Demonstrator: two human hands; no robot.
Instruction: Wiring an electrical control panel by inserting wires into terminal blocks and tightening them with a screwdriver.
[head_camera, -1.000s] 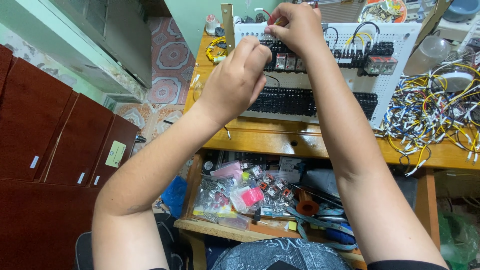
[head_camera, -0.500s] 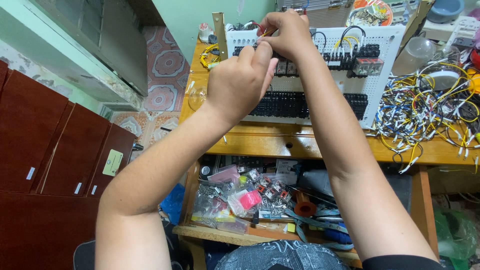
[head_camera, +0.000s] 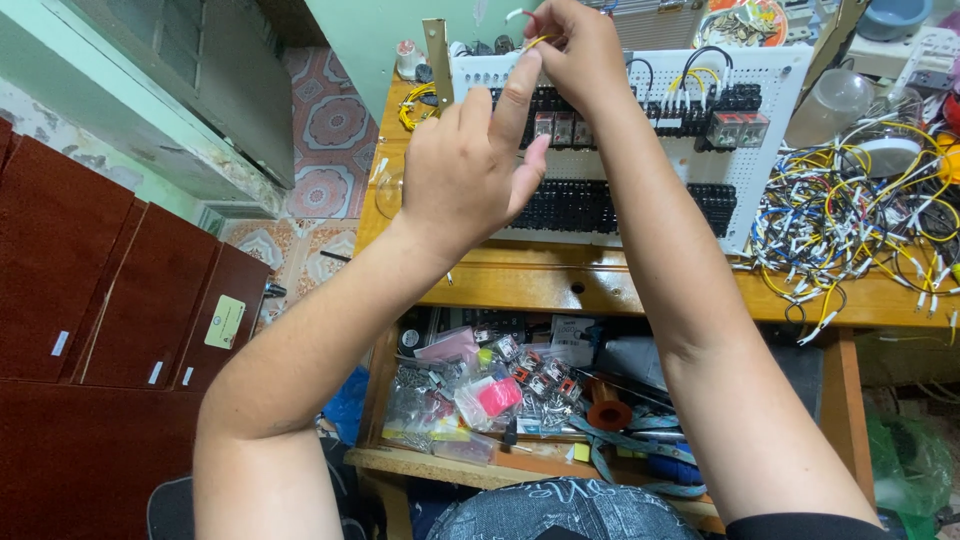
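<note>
wiring step in hand: right hand (head_camera: 575, 50) pinches a yellow wire (head_camera: 537, 41) at the top edge of the white perforated panel (head_camera: 640, 170) propped on the wooden surface (head_camera: 540, 285). left hand (head_camera: 470, 165), index finger raised and otherwise loosely curled, steadies just below. next calls for seating the wire end precisely.

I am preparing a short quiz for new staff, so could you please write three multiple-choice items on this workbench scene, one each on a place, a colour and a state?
1. Where does the loose bundle of wires lie?
A. on the wooden bench, right of the white board
B. on the shelf below
C. on the floor

2. What colour is the wire pinched in the right hand?
A. red
B. yellow
C. green

3. How is the left hand held?
A. flat on the bench
B. closed in a fist
C. raised before the white board, forefinger up

Answers: 1 A, the bundle rests on the benchtop beside the board; 2 B, yellow shows at the fingertips; 3 C, the forefinger points up.
</note>
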